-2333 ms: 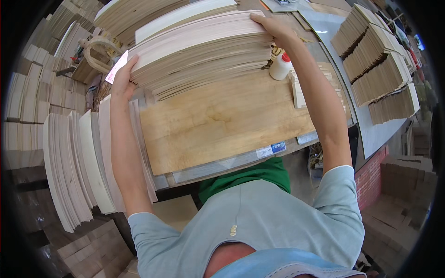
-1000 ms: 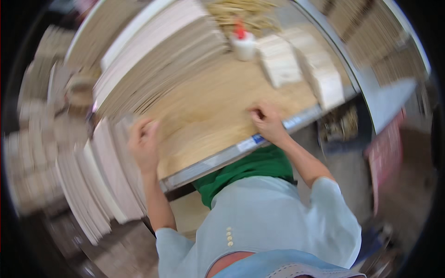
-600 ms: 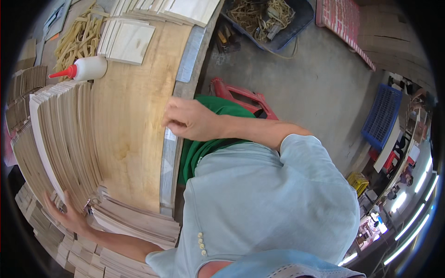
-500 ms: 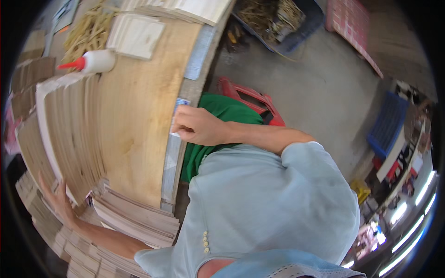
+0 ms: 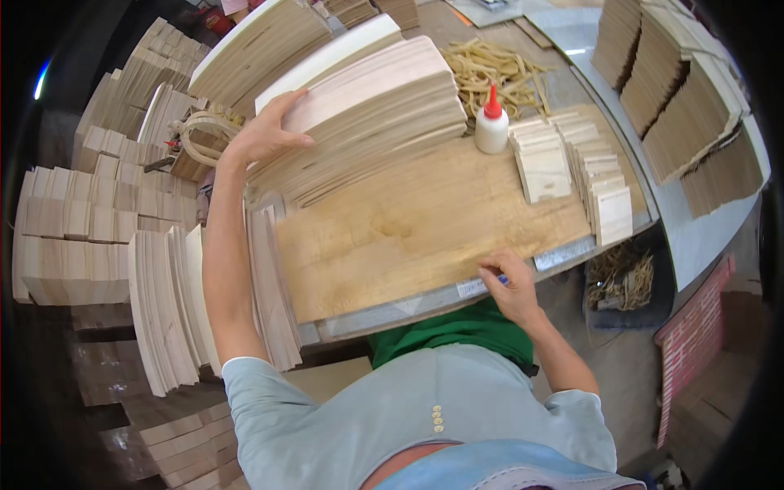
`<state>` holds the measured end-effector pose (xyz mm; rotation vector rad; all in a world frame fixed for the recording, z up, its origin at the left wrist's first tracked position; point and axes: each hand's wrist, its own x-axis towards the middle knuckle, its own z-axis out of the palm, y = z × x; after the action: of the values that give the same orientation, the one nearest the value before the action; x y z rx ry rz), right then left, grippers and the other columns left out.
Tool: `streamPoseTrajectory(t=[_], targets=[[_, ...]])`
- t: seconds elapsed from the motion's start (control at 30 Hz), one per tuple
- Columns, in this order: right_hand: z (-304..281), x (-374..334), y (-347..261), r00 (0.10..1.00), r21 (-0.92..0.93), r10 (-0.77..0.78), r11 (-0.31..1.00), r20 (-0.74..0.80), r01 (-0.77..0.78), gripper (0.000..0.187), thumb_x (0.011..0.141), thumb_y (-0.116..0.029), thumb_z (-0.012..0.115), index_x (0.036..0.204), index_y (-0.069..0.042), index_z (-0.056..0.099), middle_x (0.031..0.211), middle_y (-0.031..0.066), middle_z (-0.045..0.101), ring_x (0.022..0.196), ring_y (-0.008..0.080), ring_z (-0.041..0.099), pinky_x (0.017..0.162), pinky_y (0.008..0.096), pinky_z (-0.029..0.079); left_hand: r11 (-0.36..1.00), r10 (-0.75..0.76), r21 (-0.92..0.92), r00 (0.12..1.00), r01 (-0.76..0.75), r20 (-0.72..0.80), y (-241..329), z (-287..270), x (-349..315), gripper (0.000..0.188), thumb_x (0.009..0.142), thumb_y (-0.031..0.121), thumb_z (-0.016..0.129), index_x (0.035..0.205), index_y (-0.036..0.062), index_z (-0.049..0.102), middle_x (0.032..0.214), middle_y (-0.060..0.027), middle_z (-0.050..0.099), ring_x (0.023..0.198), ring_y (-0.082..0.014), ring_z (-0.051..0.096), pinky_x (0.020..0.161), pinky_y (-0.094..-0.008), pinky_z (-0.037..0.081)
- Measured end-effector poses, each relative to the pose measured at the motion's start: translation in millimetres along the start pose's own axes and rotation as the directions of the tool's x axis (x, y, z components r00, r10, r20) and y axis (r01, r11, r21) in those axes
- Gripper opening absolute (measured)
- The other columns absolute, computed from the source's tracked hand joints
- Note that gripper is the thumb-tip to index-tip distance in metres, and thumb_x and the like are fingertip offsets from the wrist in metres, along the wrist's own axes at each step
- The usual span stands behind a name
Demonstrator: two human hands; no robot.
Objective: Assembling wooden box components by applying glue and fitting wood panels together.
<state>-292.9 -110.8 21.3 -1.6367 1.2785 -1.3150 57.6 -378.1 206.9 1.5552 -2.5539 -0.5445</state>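
My left hand (image 5: 265, 136), spread open, touches one stack of boards (image 5: 388, 88) at eleven o'clock; I judge this step as steadying, the next move needing even pressure. My right hand (image 5: 513, 286) is curled at four; its hold I cannot tell. Counted: one bottle (image 5: 492, 132) at one, two rows of wooden pieces (image 5: 545, 173) at two.

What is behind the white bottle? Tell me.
A pile of yellowish strips shows behind the bottle; the bottle itself covers whatever sits directly behind it.

A woodworking workshop: stacked pale boards (image 5: 376, 114) (dozens of them) crowd a stained worktop (image 5: 392, 237). A squeeze bottle (image 5: 492, 131) stands nearby.
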Motion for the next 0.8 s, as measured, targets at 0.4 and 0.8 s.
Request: streamPoseTrajectory(t=[0.4,0.8], targets=[[44,35,30,0.998,-0.123,0.062,0.991,0.004,-0.061,0.004,0.082,-0.001,0.066,0.084,0.0,0.063,0.072,0.011,0.056,0.062,0.023,0.055,0.056,0.0306,0.042,0.999,0.035,-0.007,0.999,-0.035,0.022,9,-3,6,0.089,0.064,0.025,0.081,0.142,0.013,0.04,0.137,-0.0148,0.042,0.129,-0.0309,0.038,0.11,-0.0365,0.031],[48,38,28,0.997,-0.199,0.066,0.977,-0.034,-0.071,0.002,0.083,-0.001,0.065,0.084,0.0,0.063,0.074,0.0117,0.057,0.065,0.0249,0.056,0.057,0.0319,0.043,0.998,0.061,-0.025,0.997,-0.062,-0.053,-6,3,8,0.089,0.059,0.028,0.084,0.138,0.0142,0.047,0.138,-0.0119,0.044,0.13,-0.0299,0.037,0.11,-0.0382,0.032]])
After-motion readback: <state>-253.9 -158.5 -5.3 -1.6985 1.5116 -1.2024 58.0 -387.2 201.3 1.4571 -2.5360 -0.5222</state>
